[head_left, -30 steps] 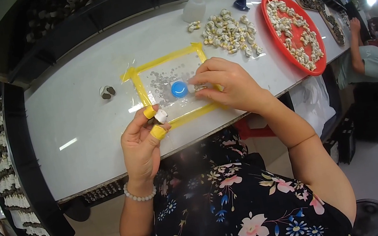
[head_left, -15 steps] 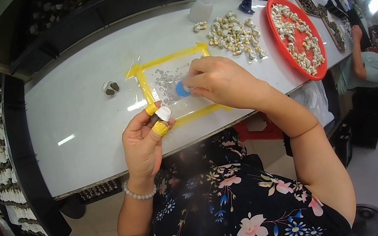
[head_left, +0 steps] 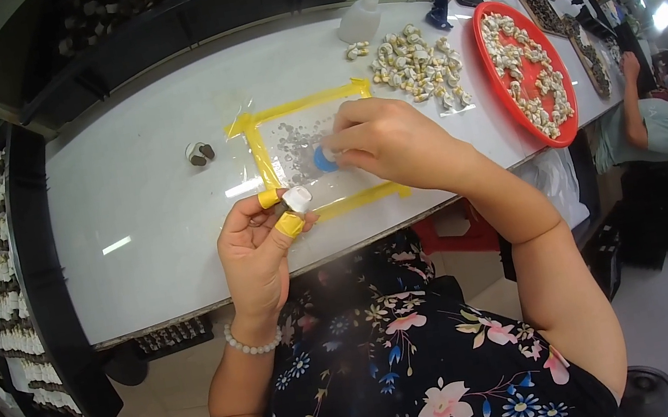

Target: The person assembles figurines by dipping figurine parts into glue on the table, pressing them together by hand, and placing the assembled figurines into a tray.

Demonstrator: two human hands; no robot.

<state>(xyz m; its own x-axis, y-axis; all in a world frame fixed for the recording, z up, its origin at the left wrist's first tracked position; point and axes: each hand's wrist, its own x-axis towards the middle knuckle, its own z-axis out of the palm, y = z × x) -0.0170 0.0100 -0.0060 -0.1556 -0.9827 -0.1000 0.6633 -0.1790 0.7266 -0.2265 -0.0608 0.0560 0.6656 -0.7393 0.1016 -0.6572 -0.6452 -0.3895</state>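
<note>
My left hand (head_left: 253, 244) pinches a small white piece (head_left: 297, 199); at its two o'clock my right hand (head_left: 393, 141) curls over a blue cap (head_left: 326, 163), grip unclear.

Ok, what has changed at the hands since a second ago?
The right hand has moved left, its fingertips now over the round blue cap and partly hiding it; whether they still pinch a small pale piece is unclear. The left hand keeps hold of its white piece, which now shows more of its white side. The loose pile, red tray and white bottle look unmoved.
</note>
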